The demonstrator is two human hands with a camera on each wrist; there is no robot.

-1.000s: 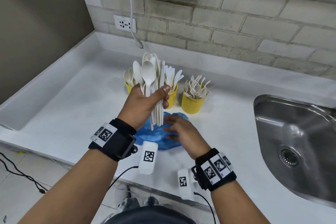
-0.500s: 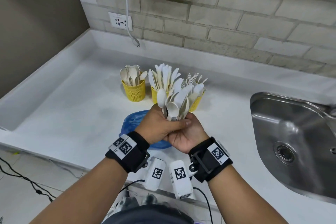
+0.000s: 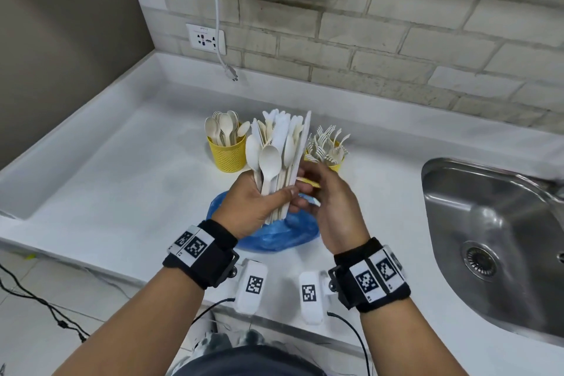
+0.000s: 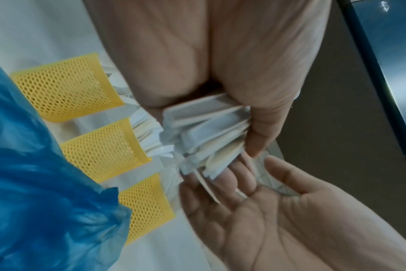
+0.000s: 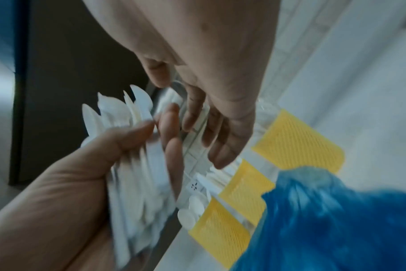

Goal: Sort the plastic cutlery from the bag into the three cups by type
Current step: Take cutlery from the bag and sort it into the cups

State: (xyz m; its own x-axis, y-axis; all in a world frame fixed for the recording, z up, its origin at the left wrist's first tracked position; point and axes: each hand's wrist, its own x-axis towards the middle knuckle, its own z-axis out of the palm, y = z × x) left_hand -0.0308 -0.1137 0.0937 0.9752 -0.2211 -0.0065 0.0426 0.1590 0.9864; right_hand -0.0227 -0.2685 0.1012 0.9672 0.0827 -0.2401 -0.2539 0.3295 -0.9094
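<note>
My left hand (image 3: 259, 204) grips a bundle of white plastic spoons and knives (image 3: 271, 161), heads up, above the crumpled blue bag (image 3: 280, 232). My right hand (image 3: 329, 201) is beside the bundle with relaxed fingers and holds nothing. In the left wrist view its fingertips (image 4: 223, 181) lie near the handle ends of the bundle (image 4: 209, 132). Three yellow mesh cups stand behind. The left one (image 3: 227, 155) holds spoons and the right one (image 3: 331, 161) holds forks. The middle one (image 5: 246, 185) holds knives and is mostly hidden by the bundle in the head view.
A steel sink (image 3: 494, 223) is sunk into the white counter (image 3: 122, 168) at the right. A wall socket (image 3: 206, 39) and a hanging cable with plug (image 3: 232, 73) are at the back. The counter's front edge runs just below my wrists.
A second ago my right hand was on the bag and then joined the left on the bundle. Now it has come off, and the bundle stands higher.
</note>
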